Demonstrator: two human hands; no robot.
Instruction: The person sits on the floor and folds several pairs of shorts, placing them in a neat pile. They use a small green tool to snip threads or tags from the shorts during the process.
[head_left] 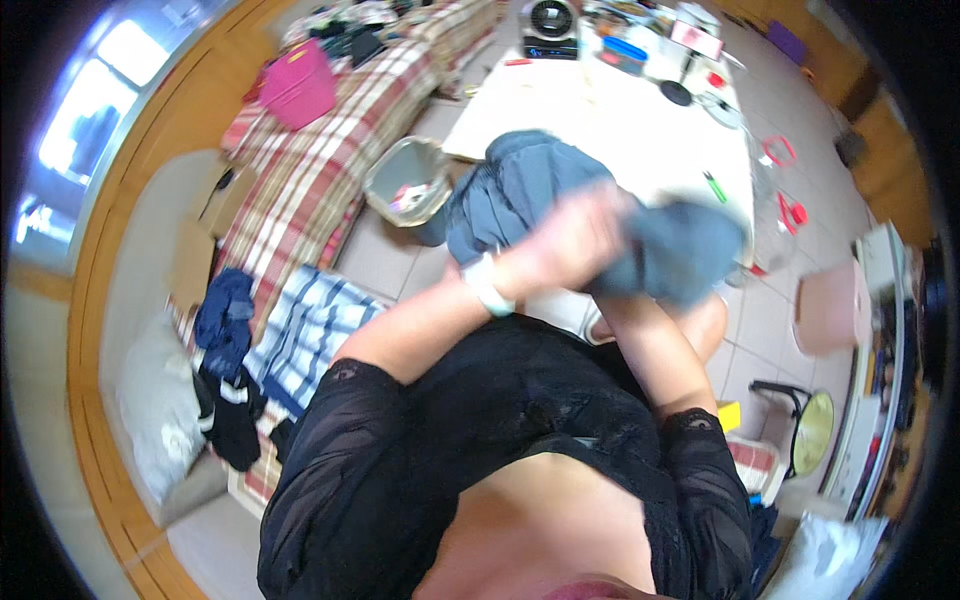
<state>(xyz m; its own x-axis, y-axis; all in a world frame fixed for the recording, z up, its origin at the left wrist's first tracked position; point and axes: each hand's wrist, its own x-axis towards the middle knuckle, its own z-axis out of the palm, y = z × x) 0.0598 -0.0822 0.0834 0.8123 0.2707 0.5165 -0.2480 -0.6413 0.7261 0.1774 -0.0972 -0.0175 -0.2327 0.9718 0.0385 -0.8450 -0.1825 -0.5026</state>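
A blue-grey cloth garment is bunched up in front of me at the near edge of the white table. I cannot make out what kind of garment it is. My left hand lies across the middle of it, touching the cloth, its fingers smeared by motion. A pale band sits on that wrist. My right forearm comes up from below, and the hand at its end is hidden by the cloth. On that side a blurred, bunched part of the garment sticks out to the right.
The white table bears a small black fan, a blue tub and a green marker. A lined bin stands left of it. Clothes and a pink basket lie on the plaid-covered sofa. A round stool stands at right.
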